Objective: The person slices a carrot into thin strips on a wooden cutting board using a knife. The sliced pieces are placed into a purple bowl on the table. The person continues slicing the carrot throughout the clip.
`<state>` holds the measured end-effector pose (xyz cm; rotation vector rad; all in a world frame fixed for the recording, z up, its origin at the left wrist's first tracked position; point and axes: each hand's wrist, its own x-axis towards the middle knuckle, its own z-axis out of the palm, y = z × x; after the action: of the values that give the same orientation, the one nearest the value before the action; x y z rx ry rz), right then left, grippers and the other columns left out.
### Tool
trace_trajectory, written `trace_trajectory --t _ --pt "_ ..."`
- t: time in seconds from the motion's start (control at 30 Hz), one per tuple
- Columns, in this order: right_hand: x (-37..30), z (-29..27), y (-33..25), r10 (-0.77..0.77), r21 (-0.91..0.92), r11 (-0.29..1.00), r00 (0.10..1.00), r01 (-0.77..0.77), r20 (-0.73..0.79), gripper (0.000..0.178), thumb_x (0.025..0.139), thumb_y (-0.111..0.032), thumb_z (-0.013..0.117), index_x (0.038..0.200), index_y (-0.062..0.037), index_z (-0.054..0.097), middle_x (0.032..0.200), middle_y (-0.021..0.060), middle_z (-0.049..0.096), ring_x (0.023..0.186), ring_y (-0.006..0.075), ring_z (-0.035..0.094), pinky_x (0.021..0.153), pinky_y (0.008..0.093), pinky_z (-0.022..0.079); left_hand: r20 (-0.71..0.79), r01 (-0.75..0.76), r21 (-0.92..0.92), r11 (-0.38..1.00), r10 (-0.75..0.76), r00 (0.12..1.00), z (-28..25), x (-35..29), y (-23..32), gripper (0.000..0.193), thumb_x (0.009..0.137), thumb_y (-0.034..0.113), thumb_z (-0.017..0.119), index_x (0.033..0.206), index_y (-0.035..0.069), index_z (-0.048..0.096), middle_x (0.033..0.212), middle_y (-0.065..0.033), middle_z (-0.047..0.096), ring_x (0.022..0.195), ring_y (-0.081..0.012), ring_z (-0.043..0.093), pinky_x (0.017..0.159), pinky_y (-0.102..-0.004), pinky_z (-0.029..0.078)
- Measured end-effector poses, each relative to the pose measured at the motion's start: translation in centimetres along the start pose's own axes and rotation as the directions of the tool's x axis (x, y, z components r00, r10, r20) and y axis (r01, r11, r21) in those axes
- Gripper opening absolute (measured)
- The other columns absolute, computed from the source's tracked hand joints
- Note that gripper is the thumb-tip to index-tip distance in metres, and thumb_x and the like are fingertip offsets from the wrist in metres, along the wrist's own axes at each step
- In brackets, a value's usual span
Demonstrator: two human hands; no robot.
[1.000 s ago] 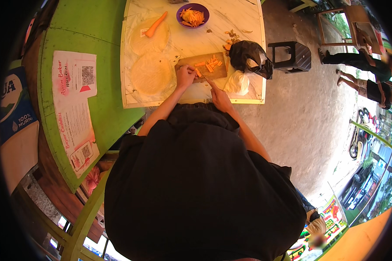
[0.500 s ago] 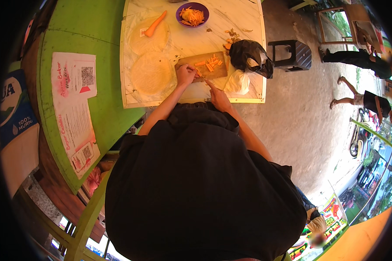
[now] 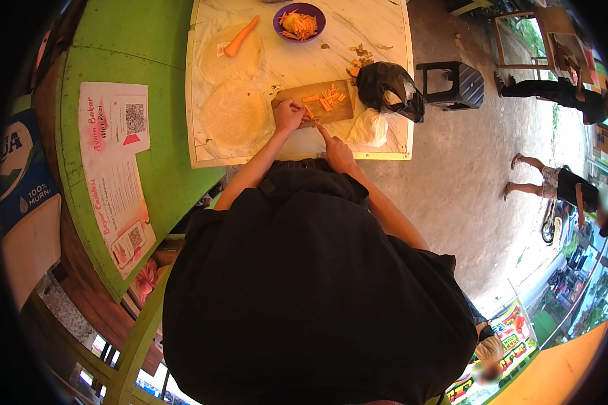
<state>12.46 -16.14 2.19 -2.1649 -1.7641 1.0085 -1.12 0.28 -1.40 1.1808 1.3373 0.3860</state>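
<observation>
Left hand (image 3: pixel 289 115) has its grip clenched on a carrot piece (image 3: pixel 309 112) at the near edge of the wooden cutting board (image 3: pixel 297 94) — bright orange, small, mostly hidden. Right hand (image 3: pixel 336 152) sits at the surface's near edge, grip around a knife I think — can't tell really. Cut orange sticks (image 3: pixel 330 98) lie mid-board.

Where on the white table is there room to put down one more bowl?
Bare marble shows between the purple bowl of carrot strips and the wooden cutting board. Another bare strip runs along the near edge, under the round pale wrappers. The right side is crowded: black plastic bag, white bag, carrot peels. Both hands work at the board.
</observation>
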Motion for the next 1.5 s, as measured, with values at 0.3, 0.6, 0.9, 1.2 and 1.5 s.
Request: trace_trajectory --t 0.3,0.6,0.9,1.2,1.5 --pt "0.2 0.6 0.7 -0.021 0.003 1.000 0.999 0.021 -0.036 0.076 0.098 -0.001 0.050 0.167 -0.0236 0.027 0.089 0.0334 0.068 0.080 0.0511 0.068 0.073 0.0593 0.053 0.003 0.001 -0.026 1.000 -0.001 1.000 0.2 0.1 -0.4 0.008 0.096 0.000 0.070 0.095 -0.004 0.063 0.080 -0.0157 0.074 0.070 -0.0213 0.077 0.058 -0.0313 0.059" --pt "1.4 1.7 3.3 -0.136 0.104 0.983 0.981 0.151 -0.138 0.064 0.102 -0.004 0.050 0.162 -0.0157 0.033 0.083 0.0329 0.068 0.075 0.0512 0.067 0.066 0.0597 0.051 -0.011 -0.038 -0.053 0.998 0.037 0.999 0.3 0.6 -1.3 0.007 0.095 0.000 0.069 0.095 -0.004 0.063 0.078 -0.0147 0.074 0.069 -0.0201 0.076 0.059 -0.0302 0.059" --pt "1.8 2.8 4.0 -0.094 0.114 0.988 0.988 0.108 -0.119 0.070 0.101 -0.005 0.049 0.164 -0.0252 0.030 0.084 0.0320 0.069 0.076 0.0501 0.069 0.068 0.0592 0.054 0.003 -0.010 0.018 1.000 0.010 1.000 0.2 0.3 -0.8 0.007 0.099 0.003 0.068 0.098 -0.001 0.062 0.083 -0.0126 0.074 0.072 -0.0177 0.076 0.062 -0.0297 0.059" --pt "-0.2 -0.7 2.3 -0.086 -0.011 0.996 0.989 0.085 -0.118 0.068 0.103 -0.008 0.049 0.165 -0.0295 0.031 0.095 0.0309 0.068 0.083 0.0498 0.068 0.073 0.0579 0.053 0.000 -0.024 0.020 1.000 0.024 1.000 0.2 0.3 -1.0 0.009 0.099 0.005 0.069 0.099 -0.001 0.063 0.082 -0.0131 0.074 0.072 -0.0179 0.076 0.062 -0.0297 0.059" --pt "-0.7 -1.8 2.1 -0.088 0.198 0.974 0.988 0.112 -0.126 0.061 0.105 -0.012 0.050 0.163 -0.0254 0.037 0.096 0.0334 0.069 0.086 0.0532 0.066 0.076 0.0584 0.051 0.001 -0.007 0.041 0.999 0.007 1.000 0.1 0.0 -0.4 0.008 0.099 0.005 0.069 0.100 -0.001 0.063 0.083 -0.0123 0.075 0.072 -0.0172 0.076 0.060 -0.0288 0.058"
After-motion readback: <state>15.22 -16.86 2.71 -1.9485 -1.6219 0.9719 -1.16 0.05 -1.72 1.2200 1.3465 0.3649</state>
